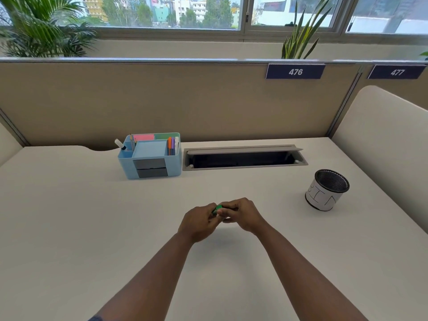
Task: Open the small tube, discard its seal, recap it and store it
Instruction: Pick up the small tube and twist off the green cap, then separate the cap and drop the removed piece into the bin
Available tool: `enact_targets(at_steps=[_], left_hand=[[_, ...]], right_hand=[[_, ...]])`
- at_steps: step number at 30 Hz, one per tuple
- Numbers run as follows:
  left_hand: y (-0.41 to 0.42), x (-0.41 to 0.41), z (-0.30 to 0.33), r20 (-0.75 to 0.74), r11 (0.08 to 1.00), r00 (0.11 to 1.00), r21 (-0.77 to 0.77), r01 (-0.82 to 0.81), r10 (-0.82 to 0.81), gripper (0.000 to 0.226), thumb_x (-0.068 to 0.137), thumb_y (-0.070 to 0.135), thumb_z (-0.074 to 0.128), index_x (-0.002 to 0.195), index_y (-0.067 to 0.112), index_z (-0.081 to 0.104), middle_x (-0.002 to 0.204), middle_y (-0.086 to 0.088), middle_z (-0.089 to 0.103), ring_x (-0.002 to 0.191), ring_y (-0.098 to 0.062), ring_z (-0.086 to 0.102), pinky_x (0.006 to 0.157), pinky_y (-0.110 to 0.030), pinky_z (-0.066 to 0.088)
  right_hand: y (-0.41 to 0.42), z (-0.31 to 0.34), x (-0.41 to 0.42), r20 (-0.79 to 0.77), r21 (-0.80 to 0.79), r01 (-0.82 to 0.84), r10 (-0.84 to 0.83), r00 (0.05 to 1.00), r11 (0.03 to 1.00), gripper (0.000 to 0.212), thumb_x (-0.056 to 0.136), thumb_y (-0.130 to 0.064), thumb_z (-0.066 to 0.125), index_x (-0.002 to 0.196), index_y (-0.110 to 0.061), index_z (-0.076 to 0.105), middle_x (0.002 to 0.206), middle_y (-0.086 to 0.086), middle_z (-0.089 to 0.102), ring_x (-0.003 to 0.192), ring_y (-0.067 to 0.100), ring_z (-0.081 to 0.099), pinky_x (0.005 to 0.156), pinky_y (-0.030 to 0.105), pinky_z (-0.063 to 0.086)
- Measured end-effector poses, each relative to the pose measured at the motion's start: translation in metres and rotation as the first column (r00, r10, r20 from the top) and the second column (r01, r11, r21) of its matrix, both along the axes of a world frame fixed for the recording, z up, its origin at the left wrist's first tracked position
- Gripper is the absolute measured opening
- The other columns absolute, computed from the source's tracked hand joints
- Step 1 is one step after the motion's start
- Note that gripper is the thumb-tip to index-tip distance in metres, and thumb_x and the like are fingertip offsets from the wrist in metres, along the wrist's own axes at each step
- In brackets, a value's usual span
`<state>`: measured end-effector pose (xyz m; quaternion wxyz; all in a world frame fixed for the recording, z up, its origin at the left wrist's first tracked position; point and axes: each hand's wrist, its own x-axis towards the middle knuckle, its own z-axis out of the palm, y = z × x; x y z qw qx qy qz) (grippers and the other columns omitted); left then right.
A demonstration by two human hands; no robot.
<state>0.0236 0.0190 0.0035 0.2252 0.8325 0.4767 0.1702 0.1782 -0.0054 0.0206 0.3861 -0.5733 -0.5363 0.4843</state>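
Both hands meet above the middle of the white desk. A small green tube (217, 208) shows between them, only a short green piece with a pale end visible. My left hand (201, 220) is closed around its near end. My right hand (240, 213) pinches its far end with the fingertips. Whether the cap is on or off is hidden by the fingers, and no seal can be seen. A light blue desk organiser (150, 156) with pens and sticky notes stands at the back left. A black mesh bin (327, 189) wrapped in white paper stands at the right.
A grey cable tray (243, 157) with its lid raised is sunk into the desk behind the hands. A beige partition (162, 100) closes the back, and a cream side panel (379, 140) closes the right.
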Motion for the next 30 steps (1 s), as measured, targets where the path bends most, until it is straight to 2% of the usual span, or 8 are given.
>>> enact_targets(at_steps=[8, 14, 18, 21, 23, 25, 27, 30], left_hand=[[0.002, -0.004, 0.002, 0.003, 0.998, 0.999, 0.023, -0.053, 0.053, 0.031, 0.089, 0.044, 0.051, 0.071, 0.02, 0.046, 0.069, -0.006, 0.062, 0.062, -0.018, 0.047, 0.05, -0.027, 0.027], [0.003, -0.005, -0.003, 0.144, 0.992, 0.987, -0.11, -0.058, 0.074, 0.032, 0.084, 0.046, 0.06, 0.077, 0.017, 0.046, 0.056, 0.009, 0.045, 0.055, -0.013, 0.041, 0.05, -0.024, 0.026], [0.007, -0.007, -0.008, 0.235, 0.968, 0.964, -0.241, -0.067, 0.125, 0.015, 0.089, 0.025, 0.058, 0.087, 0.016, 0.046, 0.068, 0.005, 0.052, 0.065, -0.018, 0.045, 0.064, -0.028, 0.035], [0.009, -0.006, -0.009, 0.256, 0.965, 0.955, -0.249, -0.085, 0.15, 0.006, 0.091, 0.016, 0.055, 0.091, 0.012, 0.05, 0.083, -0.001, 0.054, 0.078, -0.02, 0.048, 0.066, -0.026, 0.035], [0.008, -0.005, -0.009, 0.258, 0.971, 0.953, -0.219, -0.099, 0.156, 0.014, 0.089, 0.017, 0.058, 0.1, 0.008, 0.058, 0.092, -0.001, 0.052, 0.084, -0.016, 0.049, 0.071, -0.022, 0.033], [0.008, -0.005, -0.009, 0.268, 0.974, 0.952, -0.207, -0.089, 0.144, 0.019, 0.087, 0.019, 0.063, 0.103, 0.009, 0.062, 0.093, 0.0, 0.052, 0.085, -0.014, 0.05, 0.071, -0.017, 0.032], [0.007, -0.005, -0.01, 0.242, 0.977, 0.964, -0.206, -0.059, 0.109, 0.025, 0.082, 0.022, 0.068, 0.104, 0.011, 0.065, 0.093, 0.0, 0.056, 0.083, -0.013, 0.051, 0.073, -0.019, 0.037], [0.006, -0.004, -0.012, 0.191, 0.971, 0.977, -0.235, -0.044, 0.09, 0.037, 0.076, 0.026, 0.076, 0.108, 0.012, 0.066, 0.101, -0.005, 0.066, 0.081, -0.012, 0.053, 0.076, -0.025, 0.044]], right_hand=[[0.0, 0.006, 0.001, 0.006, -0.019, -0.033, 0.033, 0.999, 0.999, 0.023, 0.084, -0.006, 0.061, 0.105, 0.004, 0.065, 0.104, 0.024, 0.068, 0.086, 0.023, 0.065, 0.069, 0.015, 0.058], [-0.002, 0.011, 0.007, -0.102, -0.034, 0.038, -0.042, 0.994, 0.999, 0.014, 0.078, -0.005, 0.068, 0.091, -0.007, 0.07, 0.095, 0.02, 0.068, 0.075, 0.016, 0.066, 0.064, 0.018, 0.058], [-0.003, 0.001, 0.017, -0.176, -0.057, 0.213, -0.22, 0.96, 0.975, 0.019, 0.073, 0.001, 0.07, 0.088, -0.011, 0.065, 0.094, 0.015, 0.059, 0.079, 0.02, 0.063, 0.074, 0.029, 0.059], [-0.005, -0.013, 0.024, -0.089, -0.075, 0.264, -0.27, 0.959, 0.962, 0.03, 0.076, -0.001, 0.069, 0.105, -0.006, 0.063, 0.101, 0.012, 0.057, 0.084, 0.023, 0.062, 0.085, 0.036, 0.055], [-0.008, -0.023, 0.027, 0.114, -0.039, 0.281, -0.276, 0.955, 0.959, 0.035, 0.078, -0.01, 0.069, 0.113, -0.009, 0.063, 0.106, 0.009, 0.062, 0.091, 0.024, 0.063, 0.089, 0.032, 0.05], [-0.011, -0.03, 0.028, 0.32, 0.034, 0.276, -0.273, 0.907, 0.96, 0.027, 0.079, -0.017, 0.068, 0.106, -0.014, 0.067, 0.105, 0.006, 0.066, 0.087, 0.02, 0.061, 0.078, 0.017, 0.041], [-0.015, -0.038, 0.029, 0.36, 0.067, 0.304, -0.307, 0.881, 0.95, 0.021, 0.077, -0.015, 0.068, 0.099, -0.013, 0.07, 0.103, 0.006, 0.069, 0.074, 0.014, 0.056, 0.061, 0.009, 0.035], [-0.02, -0.046, 0.031, 0.292, 0.073, 0.401, -0.404, 0.867, 0.913, 0.019, 0.072, -0.007, 0.071, 0.091, -0.01, 0.07, 0.098, 0.009, 0.072, 0.064, 0.009, 0.055, 0.056, -0.001, 0.039]])
